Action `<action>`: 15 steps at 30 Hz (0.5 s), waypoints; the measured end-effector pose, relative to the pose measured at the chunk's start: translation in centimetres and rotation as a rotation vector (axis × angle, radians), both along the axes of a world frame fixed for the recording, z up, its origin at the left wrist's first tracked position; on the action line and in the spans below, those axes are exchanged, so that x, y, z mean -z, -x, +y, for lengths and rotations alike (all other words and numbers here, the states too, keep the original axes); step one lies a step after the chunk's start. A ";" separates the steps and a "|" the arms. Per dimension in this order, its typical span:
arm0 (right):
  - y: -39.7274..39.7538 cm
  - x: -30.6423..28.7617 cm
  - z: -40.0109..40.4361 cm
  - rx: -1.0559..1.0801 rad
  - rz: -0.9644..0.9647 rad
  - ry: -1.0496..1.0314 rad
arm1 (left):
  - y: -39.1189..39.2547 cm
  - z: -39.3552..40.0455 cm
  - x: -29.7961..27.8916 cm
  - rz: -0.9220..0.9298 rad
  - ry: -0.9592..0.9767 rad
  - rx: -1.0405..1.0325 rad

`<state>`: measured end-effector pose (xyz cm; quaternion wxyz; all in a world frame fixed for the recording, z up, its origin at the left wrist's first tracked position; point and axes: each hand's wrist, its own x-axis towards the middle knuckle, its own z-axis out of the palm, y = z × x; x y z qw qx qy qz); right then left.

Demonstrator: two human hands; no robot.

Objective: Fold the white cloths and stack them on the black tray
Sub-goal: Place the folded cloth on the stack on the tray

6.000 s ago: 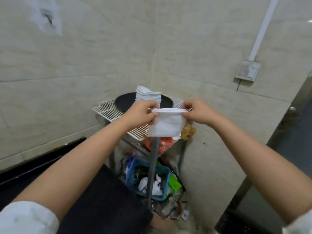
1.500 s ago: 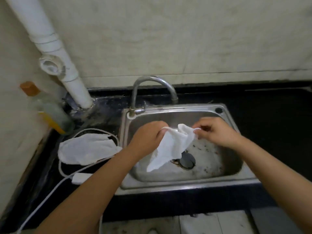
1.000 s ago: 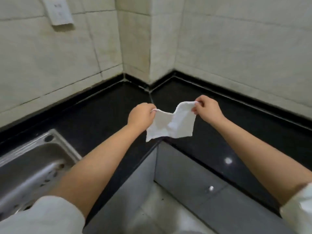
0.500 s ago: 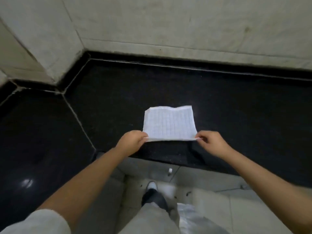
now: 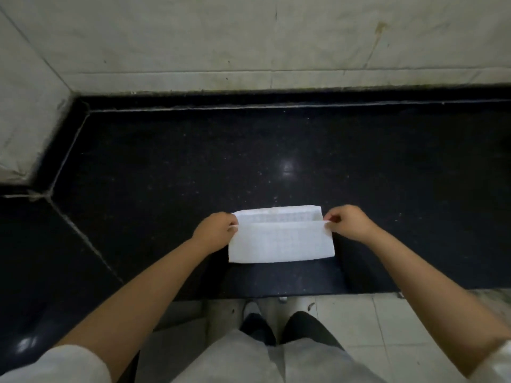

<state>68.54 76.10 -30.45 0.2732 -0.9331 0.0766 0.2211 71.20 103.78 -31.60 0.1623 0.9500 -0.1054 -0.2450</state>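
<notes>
Cloth: white cloth [image 5: 280,240] on the black counter [image 5: 249,161], near its front edge; half a second ago spread flat in a single layer, near corners pinched; now doubled over, near half lifted and carried back across the far half; upper edge stopping just short of the far edge, a narrow strip of the lower layer showing beyond it.

Left hand: left hand [image 5: 215,230] at the left end of the cloth; fingers curled, thumb and fingers pinching the corner of the upper layer.

Right hand: right hand [image 5: 349,222] at the right end; same pinch on the opposite corner of the upper layer; corner raised slightly off the layer beneath, not yet pressed down.

Change: first fold nearly made, a half-fold along the long axis; before that, lifted from the sink and carried over to this counter.

Meaning for the task: folding of this piece begun, not finished; edges to be matched and flattened, then probably folded again to a small square like those stacked earlier.

Tray: black tray out of view now; seen six seconds ago on a wire rack with a stack of folded cloths; so a carry back to it likely needed after folding.

Risk: upper edge short of the far edge; uneven fold likely unless pulled further or squared up.

Surroundings: tiled wall [image 5: 249,37] behind the counter; pale floor tiles [image 5: 373,327] and own legs [image 5: 276,355] below.
</notes>
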 end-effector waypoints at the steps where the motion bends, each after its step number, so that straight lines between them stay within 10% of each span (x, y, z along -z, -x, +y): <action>1: -0.7 0.3 0.1 0.049 -0.026 0.002 | -0.7 -0.3 0.2 -0.057 -0.020 -0.007; 15: -4.7 3.8 0.5 -0.055 -0.079 0.167 | -3.1 -1.4 3.3 -0.151 -0.104 -0.115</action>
